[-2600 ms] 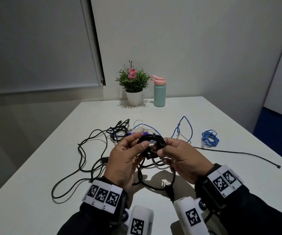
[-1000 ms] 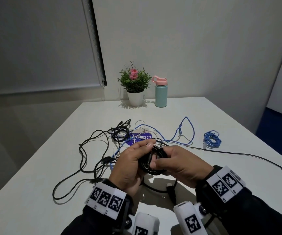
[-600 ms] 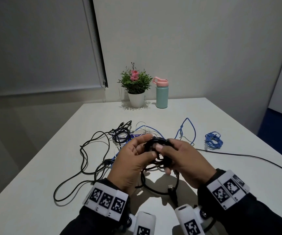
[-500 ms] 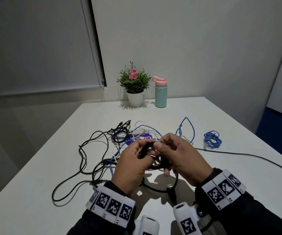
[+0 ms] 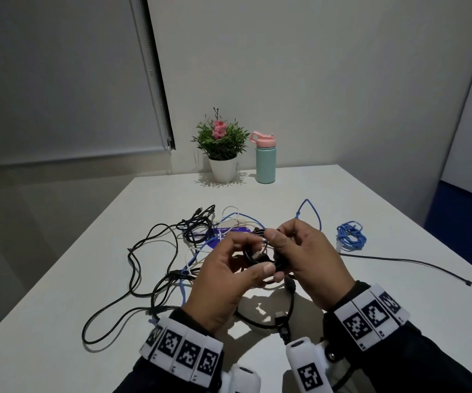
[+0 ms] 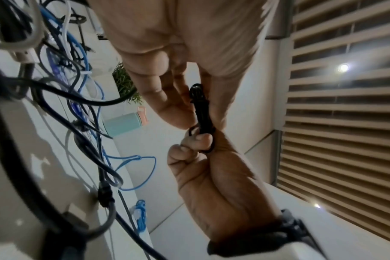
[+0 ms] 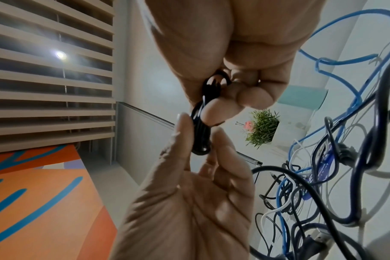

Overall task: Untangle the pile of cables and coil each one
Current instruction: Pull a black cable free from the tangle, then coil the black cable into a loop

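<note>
1. The left hand and the right hand are raised together above the white table, both holding one small black cable coil between them.
2. Left hand: thumb and fingertips pinch the near end of the coil; in the right wrist view the fingers stand on either side of the bundle.
3. Right hand: thumb and curled fingers clamp the far end of the coil; the left wrist view shows its fingertip pressed on the loops.
4. A black tail of the coil hangs below the hands, ending in a plug near the wrists.
5. The tangled pile of black, white and blue cables lies on the table just beyond and left of the left hand, with a long black loop running out further left.
6. A coiled blue cable sits apart, right of the right hand.
7. A thin black cable lies straight, running off to the right.
8. Far beyond the hands stand a potted plant and, just beside it, a teal bottle with a pink lid.
</note>
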The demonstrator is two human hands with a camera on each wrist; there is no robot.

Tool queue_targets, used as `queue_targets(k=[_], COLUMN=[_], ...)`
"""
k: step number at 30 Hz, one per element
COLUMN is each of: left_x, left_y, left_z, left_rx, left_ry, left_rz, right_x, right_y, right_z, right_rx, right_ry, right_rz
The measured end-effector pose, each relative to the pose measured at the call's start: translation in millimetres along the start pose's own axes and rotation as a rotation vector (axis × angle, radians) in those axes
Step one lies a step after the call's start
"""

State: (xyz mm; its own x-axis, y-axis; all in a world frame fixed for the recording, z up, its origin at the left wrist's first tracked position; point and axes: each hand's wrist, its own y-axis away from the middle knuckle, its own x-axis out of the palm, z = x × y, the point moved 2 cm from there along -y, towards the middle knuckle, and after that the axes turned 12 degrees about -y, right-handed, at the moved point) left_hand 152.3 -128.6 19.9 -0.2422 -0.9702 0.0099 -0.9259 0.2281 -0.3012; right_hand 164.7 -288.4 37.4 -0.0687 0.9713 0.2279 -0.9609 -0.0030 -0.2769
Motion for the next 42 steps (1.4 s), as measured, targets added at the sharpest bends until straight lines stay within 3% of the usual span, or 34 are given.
queue_targets(k=[4, 10, 13, 16, 22, 26, 30, 35, 39, 42], left_x=[-0.6, -19.1, -22.3, -18.7, -33.6, -49.7, -51.2, -52.4, -51.6, -51.6], left_y=[-0.6, -10.0, -9.8, -6.9, -7.1, -8.9, -8.6, -8.6, -8.0, -7.7], left_z=[-2.1, -5.1, -4.5, -3.4, -14.2, -19.2, -17.4, -15.9, -14.0, -13.0], left_rx=[0.015, -0.135, -0.212, -0.283, -0.274, -0.279, -0.303, -0.3, -0.291, -0.284], left_ry=[-0.059, 0.255, 0.216, 0.185, 0.242, 0.218, 0.176, 0.208, 0.207, 0.211], left_rz=[-0.11, -0.275, -0.285, -0.212, -0.173, -0.19, -0.19, -0.205, -0.198, -0.196], right_x=[1.7, -8.0, -5.8, -10.6, -79.6, -143.6, -175.4, -184.1, -184.8, -180.6], right_y=[-0.7, -3.6, -2.1, -2.1, -20.6, -55.2, -85.9, -98.3, -89.7, -90.0], right_z=[-2.1, 1.7, 2.3, 8.9, 42.3, 47.5, 29.1, 22.9, 9.7, -5.6], right_rx=[0.049, 0.007, 0.019, 0.056, 0.034, 0.195, 0.408, 0.438, 0.514, 0.416], right_ry=[-0.089, 0.097, 0.086, 0.039, 0.239, 0.424, 0.518, 1.225, 1.504, 1.621], right_rz=[0.057, 0.068, 0.086, 0.091, -0.121, -0.282, -0.342, -0.173, 0.076, 0.152])
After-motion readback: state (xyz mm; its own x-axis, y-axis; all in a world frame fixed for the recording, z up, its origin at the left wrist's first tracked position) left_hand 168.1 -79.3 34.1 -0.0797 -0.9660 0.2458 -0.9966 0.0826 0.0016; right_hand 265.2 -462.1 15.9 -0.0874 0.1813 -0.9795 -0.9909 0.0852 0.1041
